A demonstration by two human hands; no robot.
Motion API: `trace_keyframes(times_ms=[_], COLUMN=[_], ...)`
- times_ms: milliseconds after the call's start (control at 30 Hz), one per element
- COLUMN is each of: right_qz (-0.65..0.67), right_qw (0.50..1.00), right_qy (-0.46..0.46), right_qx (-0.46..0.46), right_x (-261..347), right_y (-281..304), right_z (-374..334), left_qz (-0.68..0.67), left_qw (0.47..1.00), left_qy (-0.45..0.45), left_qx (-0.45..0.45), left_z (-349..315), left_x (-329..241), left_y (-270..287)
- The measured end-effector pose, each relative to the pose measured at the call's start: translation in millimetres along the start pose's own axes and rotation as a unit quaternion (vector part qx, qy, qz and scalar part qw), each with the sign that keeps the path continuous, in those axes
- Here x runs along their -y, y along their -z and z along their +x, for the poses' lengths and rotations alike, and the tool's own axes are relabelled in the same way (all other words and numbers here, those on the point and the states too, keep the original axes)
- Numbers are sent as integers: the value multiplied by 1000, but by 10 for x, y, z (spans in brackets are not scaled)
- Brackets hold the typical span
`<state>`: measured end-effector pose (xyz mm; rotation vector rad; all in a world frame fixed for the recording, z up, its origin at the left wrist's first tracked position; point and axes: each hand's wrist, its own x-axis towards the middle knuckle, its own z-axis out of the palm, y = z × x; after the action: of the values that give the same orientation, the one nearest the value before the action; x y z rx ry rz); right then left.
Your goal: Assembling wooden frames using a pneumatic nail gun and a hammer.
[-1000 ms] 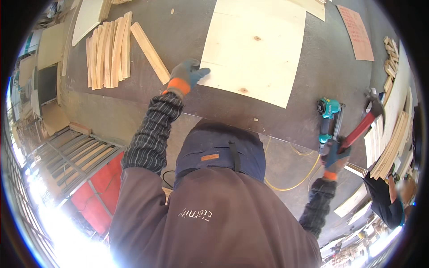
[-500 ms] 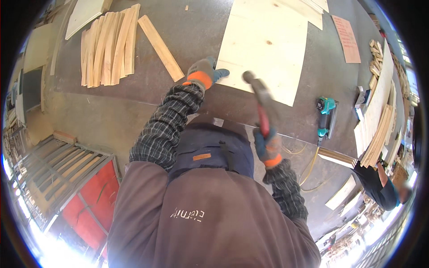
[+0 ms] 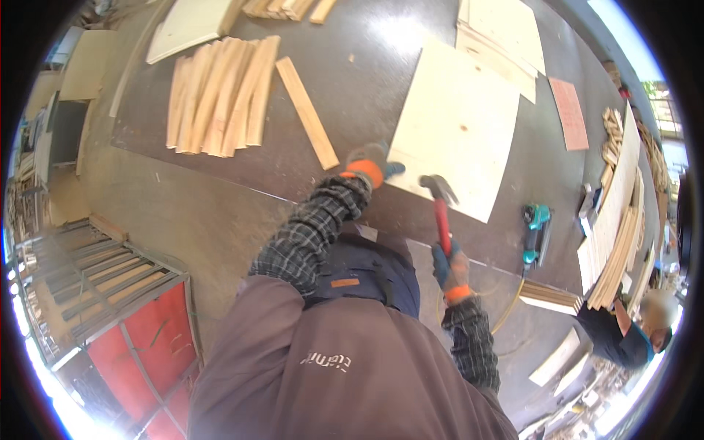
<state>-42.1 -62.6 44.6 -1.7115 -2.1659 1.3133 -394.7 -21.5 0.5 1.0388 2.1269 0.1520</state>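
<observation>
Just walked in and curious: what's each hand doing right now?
Left hand: at a corner of the pale panel; open or closed cannot be told.
Right hand: closed, holding the red-handled hammer.

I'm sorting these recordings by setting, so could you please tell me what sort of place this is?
Probably a woodworking shop: the right hand holds a red-handled metal hammer, and a teal nail gun and pale wooden strips lie on the dark table.
</observation>
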Motion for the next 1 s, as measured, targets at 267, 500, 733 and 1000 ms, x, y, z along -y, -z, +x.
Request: trace_keyframes(times_ms=[267,500,733,1000], right_qz=[257,27,-252,-321], right_qw=[950,953,910,907], right_qy=[-113,-115,-126,-182], right_qx=[-135,-280,-304,-204], right_x=[101,-1334,-2708,-3369], right_y=[1032,2542,3584,3776], right_z=[70,857,1629,2115], left_qz=[-29,35,147,44], left_qw=[997,940,868,873], left_qy=[-65,-63,65,52], left_qx=[29,-334,-471,-482], left_z=[-49,-207,-186,347], left_x=[-100,542,1040,686], left_y=[-107,63,257,939])
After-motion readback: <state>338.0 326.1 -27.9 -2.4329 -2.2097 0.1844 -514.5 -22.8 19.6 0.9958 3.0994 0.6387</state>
